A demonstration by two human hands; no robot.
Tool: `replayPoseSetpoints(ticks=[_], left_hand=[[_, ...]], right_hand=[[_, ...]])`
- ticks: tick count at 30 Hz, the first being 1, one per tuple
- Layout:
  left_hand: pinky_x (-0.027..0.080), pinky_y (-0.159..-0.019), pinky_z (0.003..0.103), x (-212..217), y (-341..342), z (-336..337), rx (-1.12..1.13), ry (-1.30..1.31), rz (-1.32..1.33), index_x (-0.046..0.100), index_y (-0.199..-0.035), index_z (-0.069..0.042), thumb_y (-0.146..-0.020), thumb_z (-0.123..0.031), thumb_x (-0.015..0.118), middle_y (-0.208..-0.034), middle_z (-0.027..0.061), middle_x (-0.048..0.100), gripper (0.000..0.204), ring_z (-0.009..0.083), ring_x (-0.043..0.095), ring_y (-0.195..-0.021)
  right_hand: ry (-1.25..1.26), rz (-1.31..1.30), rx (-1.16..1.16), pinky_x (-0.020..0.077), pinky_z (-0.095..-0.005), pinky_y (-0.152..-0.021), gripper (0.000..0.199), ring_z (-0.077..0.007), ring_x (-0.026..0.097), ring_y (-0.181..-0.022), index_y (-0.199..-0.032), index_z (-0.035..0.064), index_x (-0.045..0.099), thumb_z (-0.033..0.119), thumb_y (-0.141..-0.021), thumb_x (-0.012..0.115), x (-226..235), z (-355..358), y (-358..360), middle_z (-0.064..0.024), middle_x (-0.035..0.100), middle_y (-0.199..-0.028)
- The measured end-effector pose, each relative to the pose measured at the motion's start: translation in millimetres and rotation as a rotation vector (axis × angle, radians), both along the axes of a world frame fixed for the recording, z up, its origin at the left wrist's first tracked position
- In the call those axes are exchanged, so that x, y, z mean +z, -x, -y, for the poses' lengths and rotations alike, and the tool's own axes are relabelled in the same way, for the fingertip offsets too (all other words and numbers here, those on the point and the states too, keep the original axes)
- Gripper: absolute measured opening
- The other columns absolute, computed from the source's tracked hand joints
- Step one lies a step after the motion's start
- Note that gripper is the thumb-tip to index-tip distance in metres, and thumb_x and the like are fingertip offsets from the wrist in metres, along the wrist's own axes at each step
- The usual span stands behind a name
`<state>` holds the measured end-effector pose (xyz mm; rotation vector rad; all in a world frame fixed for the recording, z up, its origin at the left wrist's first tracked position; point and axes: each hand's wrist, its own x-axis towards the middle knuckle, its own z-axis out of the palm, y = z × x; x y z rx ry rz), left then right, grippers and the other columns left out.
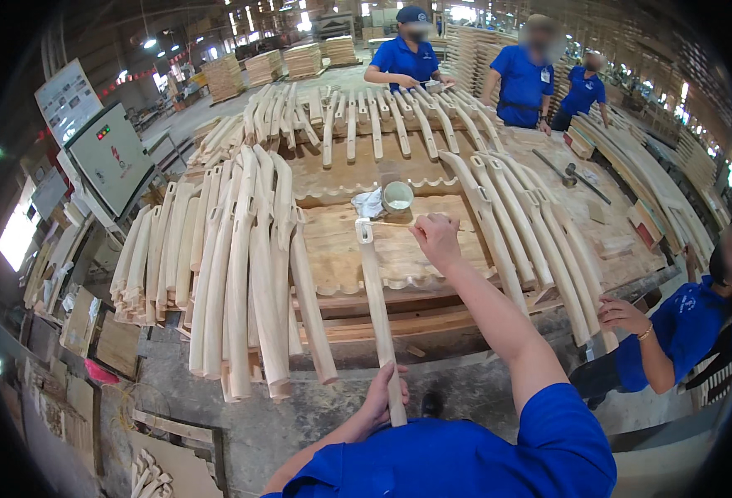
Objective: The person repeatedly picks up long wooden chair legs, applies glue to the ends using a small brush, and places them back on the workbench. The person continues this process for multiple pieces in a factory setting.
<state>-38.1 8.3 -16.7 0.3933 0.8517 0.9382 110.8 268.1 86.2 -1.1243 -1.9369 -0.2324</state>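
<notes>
A long pale wooden chair leg or post (372, 299) lies across the bench edge and points toward me, with a slot in its far end. My left hand (380, 393) is closed around its near end. Pinched in my right hand (435, 239) is a thin stick (392, 223), its tip at the slotted end; whether it has bristles is too small to tell. Just beyond the slot stand a small tub (397, 196) with pale contents and a crumpled white cloth (368, 202).
Similar wooden pieces (241, 266) are stacked at left, with more (532, 224) at right and along the far side. A hammer (572, 173) lies at right on the bench (615, 249). Several co-workers in blue stand around; one person's hand (623, 315) touches the right-hand pieces.
</notes>
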Motion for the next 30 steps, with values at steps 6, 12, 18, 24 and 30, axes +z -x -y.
replayPoseSetpoints(ticks=[6,12,18,24,30], left_hand=[[0.042,-0.050,0.031,1,-2,0,0.019,-0.002,-0.004,0.044,-0.106,-0.007,-0.092,-0.049,0.037,-0.061,0.0066,0.048,0.045,0.0180,0.048,-0.050],[0.042,-0.049,0.030,1,0,0,0.016,-0.012,-0.007,0.044,-0.105,-0.006,-0.092,-0.048,0.041,-0.061,0.0067,0.049,0.044,0.0177,0.049,-0.050],[0.042,-0.048,0.029,-1,0,2,0.045,-0.018,-0.045,0.045,-0.105,-0.005,-0.091,-0.048,0.042,-0.062,0.0064,0.050,0.046,0.0172,0.050,-0.050],[0.042,-0.042,0.028,2,-4,2,0.097,0.008,-0.007,0.042,-0.105,-0.007,-0.090,-0.044,0.047,-0.060,0.0074,0.050,0.040,0.0157,0.050,-0.047],[0.043,-0.041,0.027,5,-3,3,0.143,-0.031,-0.028,0.041,-0.106,-0.007,-0.089,-0.043,0.050,-0.068,0.0062,0.045,0.041,0.0148,0.049,-0.049]], right_hand=[[0.007,0.068,0.065,0.0297,-0.0392,-0.076,0.010,-0.0202,0.054,-0.078,-0.076,0.0142,0.056,0.021,-0.077,0.062,0,20,-11,-0.0017,0.056,-0.073],[-0.180,0.241,0.039,0.0305,-0.0384,-0.077,0.006,-0.0196,0.054,-0.079,-0.075,0.0140,0.057,0.018,-0.075,0.062,47,25,-12,-0.0013,0.056,-0.074],[-0.434,0.713,0.165,0.0309,-0.0360,-0.088,0.003,-0.0192,0.053,-0.085,-0.070,0.0138,0.057,0.014,-0.072,0.056,108,8,42,-0.0003,0.057,-0.075],[-0.472,1.095,0.111,0.0294,-0.0346,-0.094,0.007,-0.0193,0.051,-0.093,-0.072,0.0136,0.061,0.014,-0.074,0.054,111,2,88,-0.0046,0.059,-0.076],[-0.272,1.057,0.336,0.0294,-0.0352,-0.093,0.008,-0.0191,0.053,-0.088,-0.075,0.0129,0.061,0.016,-0.075,0.053,122,11,92,-0.0048,0.059,-0.072]])
